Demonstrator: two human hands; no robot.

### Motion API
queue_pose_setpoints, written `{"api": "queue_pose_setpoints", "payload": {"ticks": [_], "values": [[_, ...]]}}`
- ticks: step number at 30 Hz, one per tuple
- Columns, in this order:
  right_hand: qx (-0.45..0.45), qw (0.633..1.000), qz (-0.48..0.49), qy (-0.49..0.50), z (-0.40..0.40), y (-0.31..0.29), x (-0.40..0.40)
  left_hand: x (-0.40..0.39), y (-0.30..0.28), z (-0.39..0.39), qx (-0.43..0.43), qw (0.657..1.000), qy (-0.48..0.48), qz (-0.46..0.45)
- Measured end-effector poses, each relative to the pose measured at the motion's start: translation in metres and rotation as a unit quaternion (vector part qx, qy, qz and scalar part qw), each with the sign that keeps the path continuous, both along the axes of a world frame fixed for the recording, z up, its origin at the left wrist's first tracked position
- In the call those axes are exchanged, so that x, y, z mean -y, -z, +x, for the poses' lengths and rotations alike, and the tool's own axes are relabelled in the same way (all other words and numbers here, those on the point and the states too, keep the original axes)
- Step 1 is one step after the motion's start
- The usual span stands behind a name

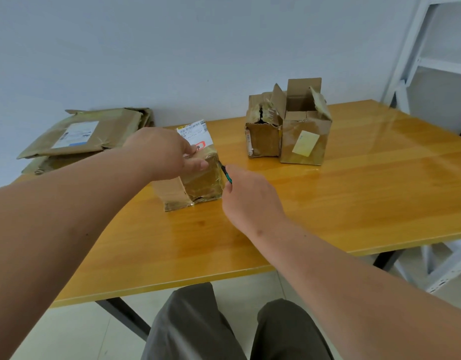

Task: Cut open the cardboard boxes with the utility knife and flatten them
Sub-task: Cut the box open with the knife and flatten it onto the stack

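Note:
A taped cardboard box (pixel 201 183) with a white shipping label on top stands in the middle of the wooden table (pixel 354 198). My left hand (pixel 167 152) lies on its top and near edge, holding it down. My right hand (pixel 250 201) is closed around a utility knife (pixel 226 173) with a green and black body. The knife's tip touches the box's right near corner. Its blade is too small to make out.
Two more boxes stand at the back: a torn one (pixel 263 131) and one with its top flaps up (pixel 306 133). A stack of flattened cardboard (pixel 81 136) lies at the table's far left. A white metal rack (pixel 432 61) stands to the right.

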State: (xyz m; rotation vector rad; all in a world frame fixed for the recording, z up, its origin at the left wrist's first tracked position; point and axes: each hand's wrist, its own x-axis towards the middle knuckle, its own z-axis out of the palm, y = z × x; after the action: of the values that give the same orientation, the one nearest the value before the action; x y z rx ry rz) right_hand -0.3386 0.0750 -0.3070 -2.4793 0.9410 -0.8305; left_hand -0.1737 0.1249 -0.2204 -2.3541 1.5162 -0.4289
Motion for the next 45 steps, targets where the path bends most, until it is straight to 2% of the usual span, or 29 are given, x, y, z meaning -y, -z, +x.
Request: {"api": "queue_pose_setpoints", "payload": {"ticks": [6, 12, 18, 28, 33, 38, 45], "values": [[-0.003, 1.000, 0.013, 0.017, 0.006, 0.001, 0.008, 0.001, 0.000, 0.006, 0.005, 0.999, 0.034, 0.010], [-0.064, 0.997, -0.025, 0.022, 0.006, 0.001, 0.013, 0.007, 0.003, 0.009, 0.008, 0.999, 0.042, 0.008], [-0.079, 0.996, -0.011, 0.037, 0.010, 0.000, 0.012, 0.008, 0.005, 0.012, -0.001, 0.999, 0.040, 0.004], [-0.085, 0.995, 0.005, 0.053, 0.011, 0.003, 0.009, 0.009, 0.003, 0.016, -0.005, 0.999, 0.050, 0.013], [-0.068, 0.994, 0.077, 0.043, 0.013, 0.001, 0.013, 0.012, 0.000, 0.017, -0.016, 0.998, 0.065, 0.022], [-0.088, 0.994, 0.040, 0.046, 0.012, 0.001, 0.015, 0.017, -0.004, 0.018, -0.012, 0.997, 0.071, 0.031], [-0.075, 0.994, 0.064, 0.040, 0.015, 0.000, 0.017, 0.022, -0.002, 0.023, -0.019, 0.997, 0.064, 0.041]]}}
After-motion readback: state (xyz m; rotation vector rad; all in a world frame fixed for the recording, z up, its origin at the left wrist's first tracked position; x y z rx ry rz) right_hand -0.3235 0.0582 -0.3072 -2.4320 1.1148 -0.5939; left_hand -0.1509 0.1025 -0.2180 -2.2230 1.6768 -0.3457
